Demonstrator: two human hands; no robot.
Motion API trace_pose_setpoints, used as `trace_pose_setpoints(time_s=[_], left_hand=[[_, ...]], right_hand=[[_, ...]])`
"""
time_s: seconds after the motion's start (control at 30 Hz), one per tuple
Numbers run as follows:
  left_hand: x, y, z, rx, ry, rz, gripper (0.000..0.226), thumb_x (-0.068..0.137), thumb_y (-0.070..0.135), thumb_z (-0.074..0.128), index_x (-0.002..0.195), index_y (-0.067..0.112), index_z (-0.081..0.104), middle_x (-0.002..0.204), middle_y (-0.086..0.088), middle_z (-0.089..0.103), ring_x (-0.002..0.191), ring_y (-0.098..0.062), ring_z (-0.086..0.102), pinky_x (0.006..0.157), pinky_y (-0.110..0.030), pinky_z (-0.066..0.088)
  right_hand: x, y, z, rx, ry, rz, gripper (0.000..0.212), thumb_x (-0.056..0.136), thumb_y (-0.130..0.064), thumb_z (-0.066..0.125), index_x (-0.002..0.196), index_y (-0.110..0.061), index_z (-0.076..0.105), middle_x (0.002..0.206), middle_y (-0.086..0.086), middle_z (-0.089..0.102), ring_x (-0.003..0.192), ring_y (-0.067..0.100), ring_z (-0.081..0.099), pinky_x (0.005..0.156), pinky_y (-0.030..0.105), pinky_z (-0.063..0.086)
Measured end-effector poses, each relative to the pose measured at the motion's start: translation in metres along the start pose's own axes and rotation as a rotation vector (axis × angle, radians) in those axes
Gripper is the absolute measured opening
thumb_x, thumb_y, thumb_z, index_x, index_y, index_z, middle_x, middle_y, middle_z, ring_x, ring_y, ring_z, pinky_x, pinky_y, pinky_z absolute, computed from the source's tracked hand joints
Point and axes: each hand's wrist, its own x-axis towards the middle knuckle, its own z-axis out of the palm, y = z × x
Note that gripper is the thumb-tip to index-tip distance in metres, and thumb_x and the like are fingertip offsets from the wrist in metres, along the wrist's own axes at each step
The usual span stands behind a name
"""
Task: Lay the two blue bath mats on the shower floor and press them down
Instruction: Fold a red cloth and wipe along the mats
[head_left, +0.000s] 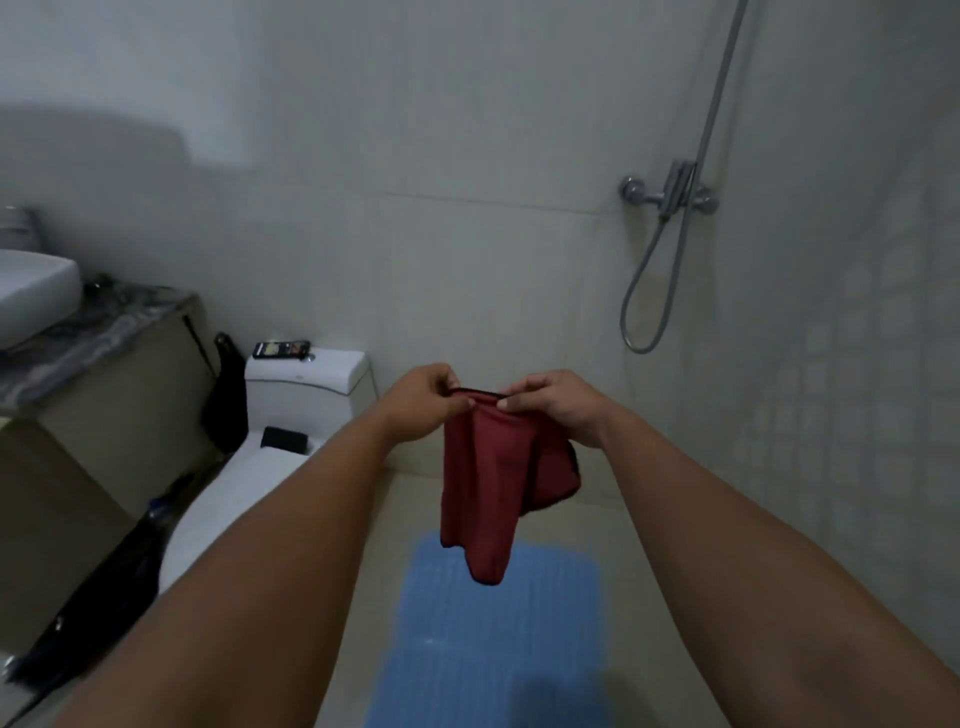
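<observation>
Both hands, left hand (423, 397), right hand (550, 400), pinch red cloth (493, 483) above blue mat (498, 649).

Dark red cloth (498, 488): soft matt fabric, dark stitched hem. Blue bath mat (493, 639): ribbed, rubbery-looking. Shower mixer (670, 195) and hose (649, 291): shiny metal. Toilet tank (311, 384): glossy white ceramic. Countertop (98, 332): marbled, polished.
</observation>
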Motion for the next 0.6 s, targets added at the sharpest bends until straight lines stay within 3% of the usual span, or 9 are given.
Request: trace_pose_setpoints(time_s=[0.2, 0.3, 0.43, 0.53, 0.6], left_hand=[[0.003, 0.056, -0.049, 0.225, 0.157, 0.073, 0.043, 0.087, 0.024, 0.080, 0.061, 0.019, 0.047, 0.053, 0.009, 0.046, 0.045, 0.000, 0.041, 0.046, -0.018, 0.033], [-0.013, 0.065, -0.080, 0.292, 0.231, 0.038, 0.046, 0.086, 0.028, 0.083, 0.058, 0.019, 0.048, 0.054, 0.005, 0.045, 0.046, -0.003, 0.038, 0.049, -0.022, 0.033], [-0.055, 0.069, -0.130, 0.317, 0.421, -0.019, 0.043, 0.082, 0.022, 0.085, 0.057, 0.021, 0.051, 0.066, -0.011, 0.065, 0.055, -0.009, 0.049, 0.055, -0.027, 0.037], [-0.100, 0.077, -0.165, 0.373, 0.558, -0.062, 0.038, 0.082, 0.016, 0.085, 0.064, 0.009, 0.053, 0.058, 0.006, 0.056, 0.049, 0.000, 0.043, 0.053, -0.025, 0.036], [-0.137, 0.082, -0.184, 0.385, 0.661, -0.113, 0.041, 0.082, 0.017, 0.086, 0.061, 0.011, 0.051, 0.057, 0.006, 0.048, 0.049, -0.003, 0.039, 0.052, -0.027, 0.033]], right_hand=[[0.006, -0.069, -0.032, -0.147, -0.117, -0.117, 0.014, 0.073, -0.013, 0.088, 0.082, -0.010, 0.079, 0.080, 0.012, 0.073, 0.068, 0.021, 0.067, 0.063, 0.025, 0.057], [0.011, -0.105, -0.025, -0.196, -0.227, -0.213, 0.011, 0.078, -0.010, 0.085, 0.086, -0.006, 0.078, 0.075, 0.009, 0.072, 0.064, 0.016, 0.068, 0.058, 0.022, 0.054], [0.017, -0.151, 0.014, -0.244, -0.366, -0.349, 0.014, 0.085, -0.006, 0.078, 0.094, 0.003, 0.073, 0.048, -0.006, 0.058, 0.044, 0.005, 0.054, 0.047, 0.018, 0.042], [0.024, -0.178, 0.059, -0.257, -0.412, -0.499, 0.016, 0.080, -0.016, 0.084, 0.089, -0.004, 0.078, 0.065, 0.002, 0.068, 0.061, 0.013, 0.063, 0.063, 0.027, 0.048], [0.020, -0.195, 0.096, -0.246, -0.476, -0.583, 0.011, 0.079, -0.019, 0.086, 0.084, -0.011, 0.080, 0.077, 0.008, 0.073, 0.072, 0.019, 0.068, 0.069, 0.029, 0.053]])
